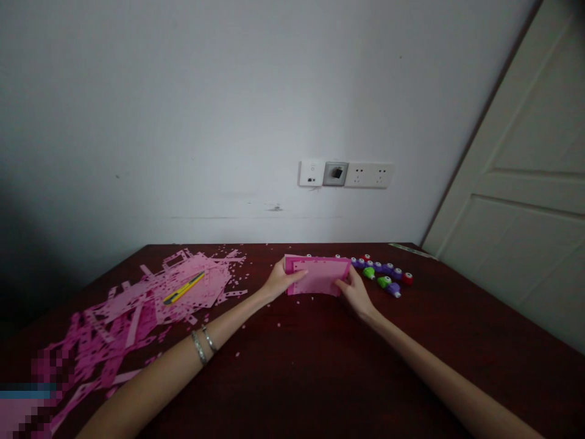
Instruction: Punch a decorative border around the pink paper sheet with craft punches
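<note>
A pink paper sheet (320,278) with a darker pink border is held up above the dark table, slightly bowed. My left hand (280,279) grips its left edge, thumb across the front. On the opposite edge, my right hand (354,291) pinches the paper, thumb in front and fingers behind. Whether it is one sheet or a few layers I cannot tell. Behind and to the right of the paper sit several small purple, green and red craft punches (386,268), partly hidden by it.
Pink paper scraps and cut strips (123,323) are heaped on the left of the table (311,378). A yellow utility knife (184,288) lies on them. Tiny pink bits are scattered around. Wall sockets (369,175) are above the back edge, and a white door (525,201) stands at right.
</note>
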`<state>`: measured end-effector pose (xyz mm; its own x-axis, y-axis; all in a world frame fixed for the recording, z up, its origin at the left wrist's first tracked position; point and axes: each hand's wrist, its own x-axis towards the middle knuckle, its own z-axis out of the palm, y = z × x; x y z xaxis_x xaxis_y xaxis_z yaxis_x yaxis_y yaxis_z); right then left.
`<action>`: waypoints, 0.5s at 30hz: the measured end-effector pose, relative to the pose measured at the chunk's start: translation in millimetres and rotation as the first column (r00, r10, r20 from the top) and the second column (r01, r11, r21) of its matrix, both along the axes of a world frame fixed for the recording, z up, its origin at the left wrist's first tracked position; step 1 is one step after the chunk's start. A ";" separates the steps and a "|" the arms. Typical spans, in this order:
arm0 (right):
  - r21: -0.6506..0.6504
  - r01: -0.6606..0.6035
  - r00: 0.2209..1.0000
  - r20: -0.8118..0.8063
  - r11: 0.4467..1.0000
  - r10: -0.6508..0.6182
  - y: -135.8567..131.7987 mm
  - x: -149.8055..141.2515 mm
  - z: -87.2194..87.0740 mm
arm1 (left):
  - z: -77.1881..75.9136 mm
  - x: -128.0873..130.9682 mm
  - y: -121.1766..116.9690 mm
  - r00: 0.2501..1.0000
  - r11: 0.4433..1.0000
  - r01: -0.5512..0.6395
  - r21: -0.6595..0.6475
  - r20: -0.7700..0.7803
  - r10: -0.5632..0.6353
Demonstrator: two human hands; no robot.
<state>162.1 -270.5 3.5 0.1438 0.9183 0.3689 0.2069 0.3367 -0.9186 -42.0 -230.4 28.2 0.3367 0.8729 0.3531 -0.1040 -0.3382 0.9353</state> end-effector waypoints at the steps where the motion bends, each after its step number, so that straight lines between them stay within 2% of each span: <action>1: 0.008 0.035 0.999 0.024 0.999 -0.035 1.6 -2.3 -1.3 | 1.1 3.0 -1.6 1.000 0.999 -0.004 0.031 -0.005 0.004; 3: 0.030 0.080 0.995 0.057 0.996 -0.081 5.0 -7.2 -4.4 | 1.7 9.3 -5.2 1.000 0.999 0.006 0.050 -0.013 -0.005; 6: 0.061 0.086 0.992 0.090 0.994 -0.091 8.9 -11.9 -7.5 | -0.4 16.3 -8.6 1.000 1.000 -0.009 -0.014 -0.025 0.009; 10: 0.047 0.097 0.982 0.160 0.994 -0.104 7.1 -10.8 -1.2 | -0.4 16.9 -6.4 0.985 0.981 -0.170 -0.093 -0.023 0.169; 13: 0.028 0.054 0.980 0.189 0.998 -0.058 -1.0 -8.0 7.2 | 1.4 10.6 -4.1 0.979 0.970 -0.206 -0.129 -0.036 0.203; 15: -0.029 0.010 0.977 0.212 1.000 -0.004 -8.3 -6.7 9.3 | -0.7 3.9 -4.7 0.969 0.966 -0.233 -0.110 -0.107 0.222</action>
<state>155.5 -278.7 12.8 0.0718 0.9285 0.3643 0.4000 0.3078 -0.8633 -38.1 -235.1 27.5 0.1505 0.9646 0.2167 0.0521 -0.2266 0.9726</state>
